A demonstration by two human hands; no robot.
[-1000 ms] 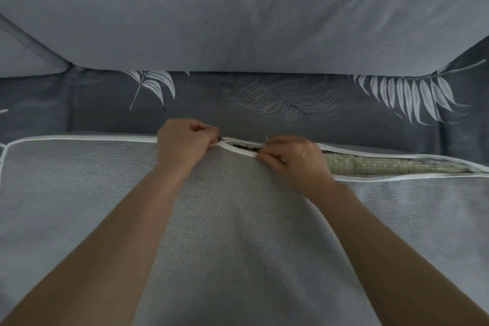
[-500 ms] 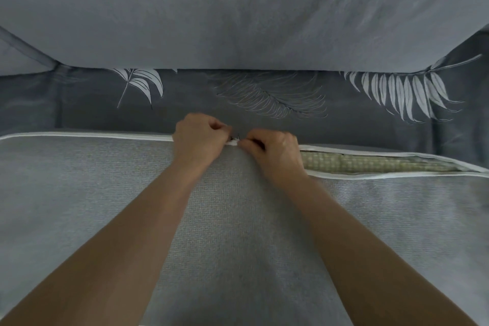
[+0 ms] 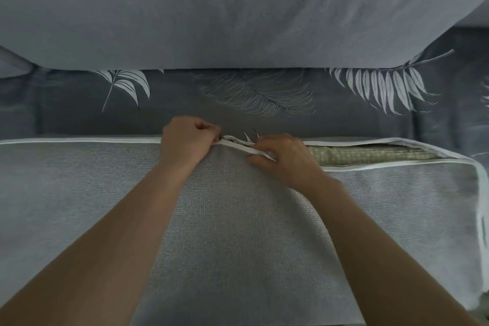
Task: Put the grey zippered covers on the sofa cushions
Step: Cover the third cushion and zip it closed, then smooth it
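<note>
Both hands are working at the far edge of the grey cover, which is lying flat across the middle and lower part of the frame with its white piping running along the top edge. The left hand, just left of centre, is curled into a tight fist with thumb and fingers pinching at what looks to be the small dark zip pull, though it is too tiny to be sure. The right hand, just right of centre, is bent over the seam with its fingers curled, pinching the two piped edges of the cover together, and I'd say that is to line up the teeth so the slider can run without snagging. To the right of that hand the opening is gaping, and the green checked cushion is showing inside, already sitting within the cover. Left of the left hand the seam is looking closed. So the stuffing seems done and the zipping is roughly half along, heading toward the right corner. Behind the hands, leaf-print fabric is stretching across the frame, and a plain grey cushion is filling the top.
</note>
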